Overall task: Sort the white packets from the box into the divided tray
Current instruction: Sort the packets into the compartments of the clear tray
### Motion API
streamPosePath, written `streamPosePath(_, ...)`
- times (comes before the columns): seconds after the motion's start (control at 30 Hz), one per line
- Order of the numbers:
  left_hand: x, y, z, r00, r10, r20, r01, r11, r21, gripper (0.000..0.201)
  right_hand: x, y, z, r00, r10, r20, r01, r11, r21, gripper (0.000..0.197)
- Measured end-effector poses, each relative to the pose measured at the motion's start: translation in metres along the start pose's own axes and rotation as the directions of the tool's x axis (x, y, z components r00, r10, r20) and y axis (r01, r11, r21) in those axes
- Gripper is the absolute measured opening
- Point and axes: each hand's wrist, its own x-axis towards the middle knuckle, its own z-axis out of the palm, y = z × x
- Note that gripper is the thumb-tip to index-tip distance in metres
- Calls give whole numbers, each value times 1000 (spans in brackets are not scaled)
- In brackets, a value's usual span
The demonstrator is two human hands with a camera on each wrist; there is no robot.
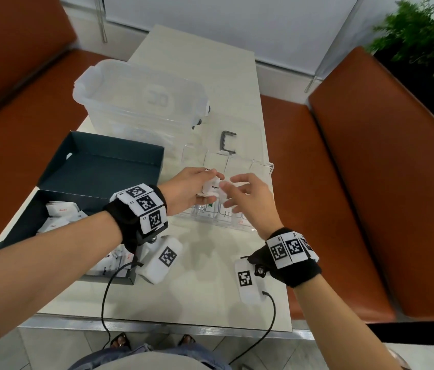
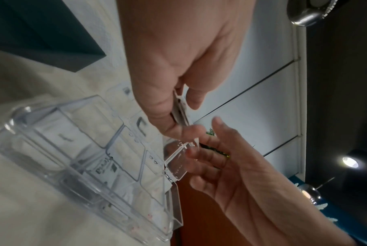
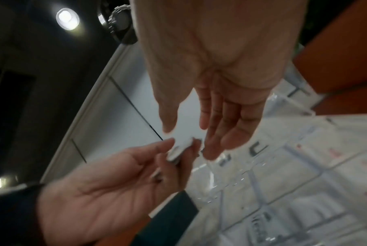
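Note:
My left hand point(image 1: 201, 184) pinches a small stack of white packets point(image 1: 213, 187) above the clear divided tray point(image 1: 269, 168); the top one reads "Pepper". In the left wrist view the packets point(image 2: 179, 106) sit edge-on between thumb and fingers. My right hand point(image 1: 230, 193) hovers just right of the stack with straight, spread fingers and holds nothing. In the right wrist view its fingertips point(image 3: 210, 149) almost touch the packets point(image 3: 181, 149). A few tray point(image 2: 52, 149) compartments hold packets. More loose packets point(image 1: 61, 213) lie in the dark box point(image 1: 23, 228) at the left.
The box's open lid point(image 1: 98, 161) stands behind the box. A clear plastic bin point(image 1: 141, 97) sits at the back, and a clear cover with a grey handle point(image 1: 227, 142) lies beyond the tray. Orange bench seats point(image 1: 357, 182) flank the table; its front edge point(image 1: 157, 323) is near me.

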Motion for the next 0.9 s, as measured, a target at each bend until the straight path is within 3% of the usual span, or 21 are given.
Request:
streamPosePath(0.13,-2,6,5,998,-48,44,56,981,-186,32,3,-5,-3,995,74,-65,-62,983,175,18)
streamPosePath(0.27,-4,8,2,998,-14,59,23,989,-148,36,11,-2,-21,986,138,-91,-111,962,251,5)
streamPosePath(0.33,-5,7,1,998,-5,61,14,990,-139,35,11,-1,-28,985,150,-83,-120,951,285,8)
streamPosePath(0.53,-5,2,1,997,53,48,-44,985,-165,36,2,-1,-26,974,193,117,-226,823,522,7)
streamPosePath(0.73,-5,-2,3,988,107,110,-102,993,-52,34,1,-3,-20,977,201,71,-212,885,415,23)
streamPosePath(0.9,-2,-4,0,984,138,113,-144,988,49,24,5,-6,-27,986,145,88,-164,947,276,15)
